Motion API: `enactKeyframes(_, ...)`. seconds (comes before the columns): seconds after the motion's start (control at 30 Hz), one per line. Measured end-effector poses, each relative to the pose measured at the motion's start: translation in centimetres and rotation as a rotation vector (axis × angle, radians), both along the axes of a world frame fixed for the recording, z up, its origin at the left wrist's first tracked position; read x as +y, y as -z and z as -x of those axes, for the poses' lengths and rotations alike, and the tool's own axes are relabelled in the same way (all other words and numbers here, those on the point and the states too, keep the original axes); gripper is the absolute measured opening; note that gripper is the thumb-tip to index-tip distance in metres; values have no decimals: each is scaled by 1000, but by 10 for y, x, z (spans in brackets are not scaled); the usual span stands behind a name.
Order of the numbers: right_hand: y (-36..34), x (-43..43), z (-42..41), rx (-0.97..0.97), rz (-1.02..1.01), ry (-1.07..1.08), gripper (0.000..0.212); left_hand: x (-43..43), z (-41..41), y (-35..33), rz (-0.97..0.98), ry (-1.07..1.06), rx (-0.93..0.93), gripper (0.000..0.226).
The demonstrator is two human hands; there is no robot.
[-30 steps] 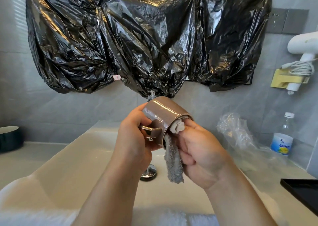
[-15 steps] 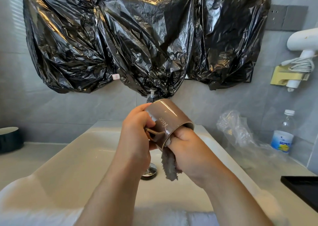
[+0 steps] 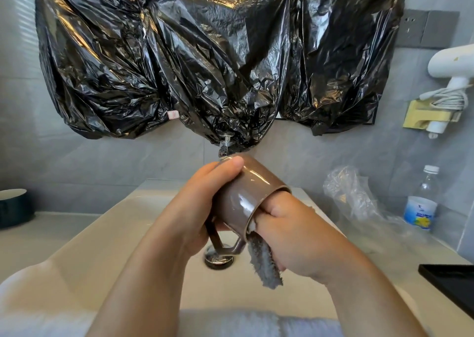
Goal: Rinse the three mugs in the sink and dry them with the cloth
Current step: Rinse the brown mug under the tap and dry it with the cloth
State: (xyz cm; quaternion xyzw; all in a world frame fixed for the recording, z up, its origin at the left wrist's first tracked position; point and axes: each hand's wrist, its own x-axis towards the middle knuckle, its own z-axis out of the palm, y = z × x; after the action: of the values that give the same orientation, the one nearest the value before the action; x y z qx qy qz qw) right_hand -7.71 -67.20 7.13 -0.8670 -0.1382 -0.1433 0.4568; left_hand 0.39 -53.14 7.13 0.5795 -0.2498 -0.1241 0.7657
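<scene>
Light glints off the brown mug [image 3: 246, 198], which is held on its side above the middle of the sink [image 3: 102, 247], mouth turned to the person's right and handle pointing down. The left hand [image 3: 202, 203] is wrapped round the closed end, fingers curled over the top of the wall. The right hand [image 3: 289, 231] is bunched at the mouth, its fingers pushed inside and hidden there, gripping the grey cloth [image 3: 264, 265]; the loose tail of the cloth hangs from the rim under that hand. From here the handle and the cloth cover part of the drain [image 3: 218, 257] at the bottom of the sink, and the left fingers and the mug hide the lower end of the tap [image 3: 225, 147] at the back of the sink. Crumpled black bags [image 3: 205, 54] hang on the wall above the sink, drooping over the top of the tap. On the bench [image 3: 384, 247] right of the sink lie a clear plastic bag [image 3: 351, 195], a water bottle [image 3: 420, 206] standing upright beyond it, and nearer the front a black tray [image 3: 451, 282]. A white hair dryer [image 3: 454, 64] is mounted high on the wall above that side. Left of the sink sits a dark bowl [image 3: 15, 208]. A white towel [image 3: 230, 321] lies along the front edge of the sink.
</scene>
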Motion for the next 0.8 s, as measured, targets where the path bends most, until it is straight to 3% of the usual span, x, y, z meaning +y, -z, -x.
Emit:
enactKeyframes(0.07,-2,2,4,-36,180,103,31,0,3,-1,11,77,18,41)
enactKeyframes(0.17,0,2,1,-116,582,309,40,-5,5,-1,-23,28,23,31)
enactKeyframes(0.23,3,3,-3,-100,574,311,39,-7,5,-2,-37,-24,15,33)
enactKeyframes(0.3,5,0,-8,-92,416,250,32,-8,5,-3,-21,-50,-4,40)
enactKeyframes(0.37,5,-5,-13,-78,82,122,15,-8,6,-2,37,-32,-14,37)
enactKeyframes(0.47,7,-4,-12,19,-220,-123,18,-9,8,-2,113,27,-56,27)
enactKeyframes(0.67,-3,3,-8,186,-859,-394,17,-11,7,0,185,12,-166,49)
enactKeyframes(0.73,-1,7,-8,206,-954,-403,23,-9,5,0,206,5,-144,58)
enactKeyframes(0.8,3,14,-8,157,-802,-263,13,-4,2,0,226,26,-84,54)
